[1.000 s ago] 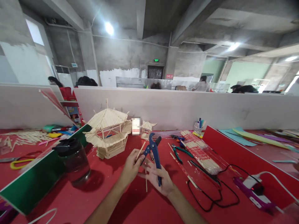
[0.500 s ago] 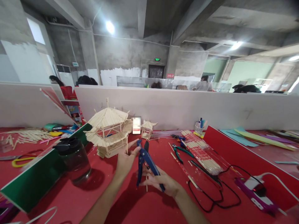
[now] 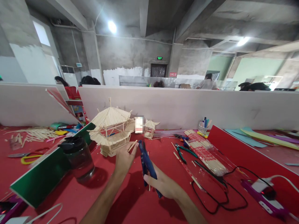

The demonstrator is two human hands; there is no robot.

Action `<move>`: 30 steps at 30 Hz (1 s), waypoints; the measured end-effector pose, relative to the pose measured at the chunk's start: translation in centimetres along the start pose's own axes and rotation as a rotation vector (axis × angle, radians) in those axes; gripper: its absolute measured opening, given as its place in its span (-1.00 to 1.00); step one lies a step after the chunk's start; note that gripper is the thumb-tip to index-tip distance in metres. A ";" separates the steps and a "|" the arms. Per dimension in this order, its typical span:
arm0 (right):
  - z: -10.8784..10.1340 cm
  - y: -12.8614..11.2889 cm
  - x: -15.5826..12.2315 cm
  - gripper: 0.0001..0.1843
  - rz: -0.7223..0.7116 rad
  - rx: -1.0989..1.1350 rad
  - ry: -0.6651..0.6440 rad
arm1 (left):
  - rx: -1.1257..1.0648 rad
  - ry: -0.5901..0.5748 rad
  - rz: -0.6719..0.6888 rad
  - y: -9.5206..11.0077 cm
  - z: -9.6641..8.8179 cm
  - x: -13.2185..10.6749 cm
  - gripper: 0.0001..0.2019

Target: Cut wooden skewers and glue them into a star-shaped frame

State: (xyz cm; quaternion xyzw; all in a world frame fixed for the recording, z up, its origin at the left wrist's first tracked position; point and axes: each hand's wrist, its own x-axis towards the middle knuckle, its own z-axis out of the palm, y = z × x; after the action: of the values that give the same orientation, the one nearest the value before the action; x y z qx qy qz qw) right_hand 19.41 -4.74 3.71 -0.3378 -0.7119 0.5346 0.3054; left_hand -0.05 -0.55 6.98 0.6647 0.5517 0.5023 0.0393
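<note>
My left hand (image 3: 125, 157) pinches a short pale wooden stick (image 3: 132, 145) between thumb and fingers, beside the jaws of a blue hand cutter (image 3: 148, 163). My right hand (image 3: 161, 182) is wrapped round the cutter's handles, which are pressed close together. Another thin stick (image 3: 149, 186) shows below the cutter by my right fingers; whether they touch it I cannot tell. Just behind my left hand stands a pavilion model (image 3: 111, 127) built of wooden sticks. A smaller stick pavilion (image 3: 150, 129) stands to its right, near the back wall.
A dark water bottle (image 3: 78, 158) stands left by a green divider (image 3: 42, 177). To the right lie green-handled pliers (image 3: 181, 153), packs of sticks (image 3: 205, 154), a black cable (image 3: 210, 211) and a purple power strip (image 3: 263, 199). A white partition (image 3: 177, 105) runs along the back.
The cutter's handles have come together in my right hand and the tool has turned more upright. The stick in my left hand now tilts up to the right, and the view has shifted slightly.
</note>
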 end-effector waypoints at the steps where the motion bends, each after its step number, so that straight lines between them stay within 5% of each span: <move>1: 0.0 -0.2 0.0 -0.42 -0.025 -0.014 0.013 | 0.025 -0.016 0.009 0.1 -0.1 0.0 -0.71; 6: 0.2 -0.6 -0.2 -0.21 -0.143 -0.149 0.091 | 0.034 -0.026 0.038 0.9 -0.3 -0.2 -0.74; 13: 1.5 0.3 0.1 -0.16 -0.053 -0.368 0.282 | -0.048 -0.010 -0.053 0.6 -0.2 0.1 -0.75; 20: 2.1 0.1 0.4 -0.19 -0.019 -0.844 0.449 | -0.170 -0.102 -0.131 -0.4 0.4 0.4 -0.70; 25: 1.5 0.5 0.3 -0.22 0.020 -0.906 0.441 | -0.029 -0.212 -0.108 0.0 -0.1 0.5 -0.74; 30: 0.4 1.0 0.0 -0.24 -0.021 -0.713 0.316 | 0.110 -0.245 0.042 0.1 -0.6 0.2 -0.74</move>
State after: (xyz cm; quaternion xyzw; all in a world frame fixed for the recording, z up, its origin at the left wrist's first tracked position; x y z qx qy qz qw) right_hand 19.22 -4.79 2.60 -0.4936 -0.8006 0.1919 0.2802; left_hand -0.45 -0.79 7.48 0.7336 0.5555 0.3870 0.0596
